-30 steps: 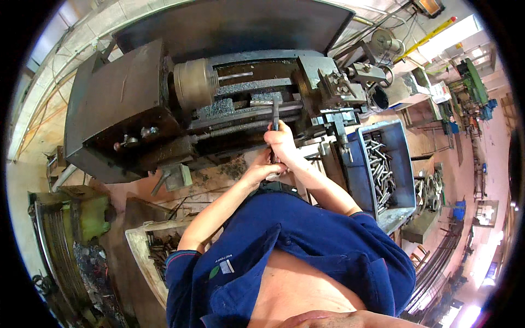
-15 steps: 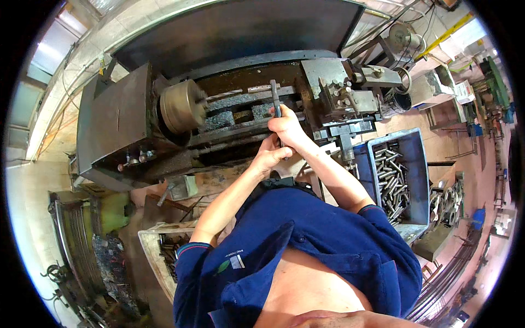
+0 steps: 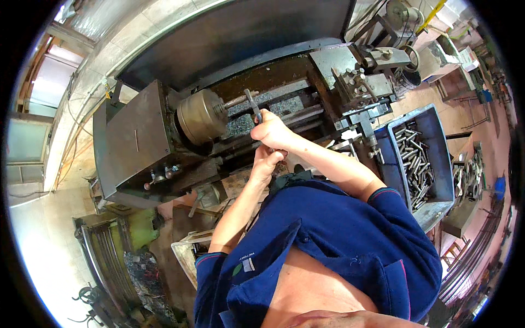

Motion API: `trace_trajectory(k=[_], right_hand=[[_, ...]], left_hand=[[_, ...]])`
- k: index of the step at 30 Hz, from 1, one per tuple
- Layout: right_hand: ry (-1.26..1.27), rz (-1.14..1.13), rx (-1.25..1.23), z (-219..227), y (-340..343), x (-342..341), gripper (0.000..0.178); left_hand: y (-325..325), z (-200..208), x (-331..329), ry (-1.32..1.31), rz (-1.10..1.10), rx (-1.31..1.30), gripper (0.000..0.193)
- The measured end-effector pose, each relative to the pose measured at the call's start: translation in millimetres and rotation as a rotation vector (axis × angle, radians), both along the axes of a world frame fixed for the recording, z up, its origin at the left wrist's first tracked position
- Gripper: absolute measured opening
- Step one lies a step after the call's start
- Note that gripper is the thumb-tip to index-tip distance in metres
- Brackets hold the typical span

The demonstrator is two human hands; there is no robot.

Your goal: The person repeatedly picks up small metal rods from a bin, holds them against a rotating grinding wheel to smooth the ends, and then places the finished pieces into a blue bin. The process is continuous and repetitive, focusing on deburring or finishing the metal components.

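Both hands meet in front of the chest, above the dark blue short-sleeved work shirt (image 3: 339, 240) that fills the lower frame. Left hand (image 3: 266, 162) sits lower, fingers curled inward toward the right wrist; whether it grips anything cannot be told, since the right hand covers its fingertips. Right hand (image 3: 272, 131) is closed in a fist around the lower end of a slim dark metal rod-like tool (image 3: 253, 105), which stands nearly upright and rises out of the fist over the machine bed; its gripped end is hidden in the palm.

Just beyond the hands lies the grey, swarf-strewn bed of a metal lathe (image 3: 273, 106), with its round brass-coloured chuck (image 3: 201, 116) to the left, holding a thin bar. The tool's tip is near that bar, but contact is hard to make out. To the right stands a blue plastic crate of short steel cylinders (image 3: 418, 158), partly cut off by the right forearm's elbow.
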State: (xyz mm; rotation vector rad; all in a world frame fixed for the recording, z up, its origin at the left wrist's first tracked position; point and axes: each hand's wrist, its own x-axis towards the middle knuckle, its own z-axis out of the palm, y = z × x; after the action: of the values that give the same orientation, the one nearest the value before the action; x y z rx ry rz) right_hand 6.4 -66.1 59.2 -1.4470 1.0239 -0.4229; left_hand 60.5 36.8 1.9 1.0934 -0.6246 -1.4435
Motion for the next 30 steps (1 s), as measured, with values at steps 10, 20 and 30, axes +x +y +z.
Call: trace_trajectory(k=[10, 20, 30], right_hand=[[-0.015, -0.095, -0.016, 3.2, 2.1, -11.8, 0.027], [-0.035, -0.121, -0.026, -3.9, 1.3, -11.9, 0.025], [0.008, -0.079, -0.022, 8.9, 1.2, -14.8, 0.033]], left_hand=[[-3.4, -2.4, -1.6, 0.052, -0.089, -0.051, 0.060], [-4.1, -6.9, -7.4, 0.080, -0.022, -0.118, 0.051], [-2.4, -5.8, 1.6, 0.016, -0.072, -0.038, 0.050]])
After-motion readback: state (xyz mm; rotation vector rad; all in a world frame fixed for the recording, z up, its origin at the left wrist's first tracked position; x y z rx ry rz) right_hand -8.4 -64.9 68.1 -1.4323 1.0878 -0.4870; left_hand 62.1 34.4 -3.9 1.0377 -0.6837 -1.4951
